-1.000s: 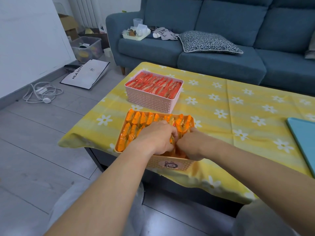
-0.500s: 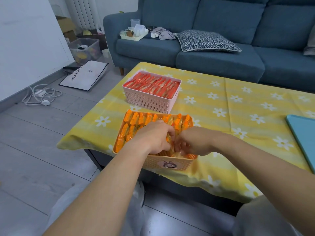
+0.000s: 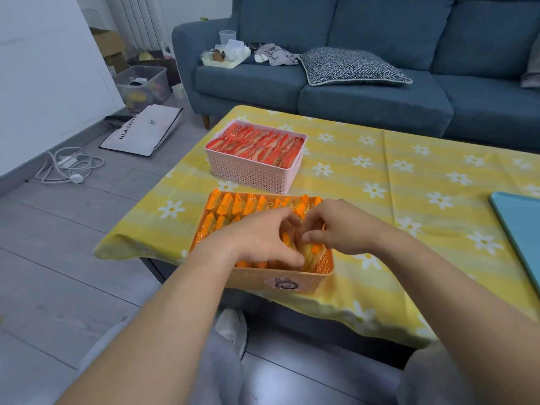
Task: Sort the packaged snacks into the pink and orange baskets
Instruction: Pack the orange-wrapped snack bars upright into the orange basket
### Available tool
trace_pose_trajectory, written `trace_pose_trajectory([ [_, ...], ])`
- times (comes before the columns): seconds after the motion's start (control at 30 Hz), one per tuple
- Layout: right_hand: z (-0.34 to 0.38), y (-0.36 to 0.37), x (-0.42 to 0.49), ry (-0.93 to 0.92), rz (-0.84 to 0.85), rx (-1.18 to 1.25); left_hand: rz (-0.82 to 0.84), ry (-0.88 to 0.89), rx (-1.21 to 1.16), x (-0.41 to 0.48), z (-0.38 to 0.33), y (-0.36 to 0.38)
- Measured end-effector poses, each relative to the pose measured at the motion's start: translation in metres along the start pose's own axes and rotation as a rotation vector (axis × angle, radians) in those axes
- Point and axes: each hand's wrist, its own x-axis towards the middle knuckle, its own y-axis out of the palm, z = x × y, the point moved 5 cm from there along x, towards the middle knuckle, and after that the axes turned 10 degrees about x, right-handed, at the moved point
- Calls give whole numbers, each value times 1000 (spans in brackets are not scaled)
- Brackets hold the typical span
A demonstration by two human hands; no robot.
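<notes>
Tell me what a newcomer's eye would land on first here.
The left hand and right hand meet in the orange basket at the table's near edge, fingers curled round orange packets. Just behind stands the pink basket, packed with red packets, on a yellow daisy tablecloth.

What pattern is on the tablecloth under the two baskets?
The tablecloth is yellow-striped with white daisies; head view shows it best.

Glossy snack wrappers (image 3: pixel 228 204) fill the latticed plastic orange basket (image 3: pixel 251 280).
</notes>
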Motion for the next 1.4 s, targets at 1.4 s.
trace_pose_trajectory([
  [1.4,-28,6,-8,88,-132,-211,-218,-267,244,28,9,1],
])
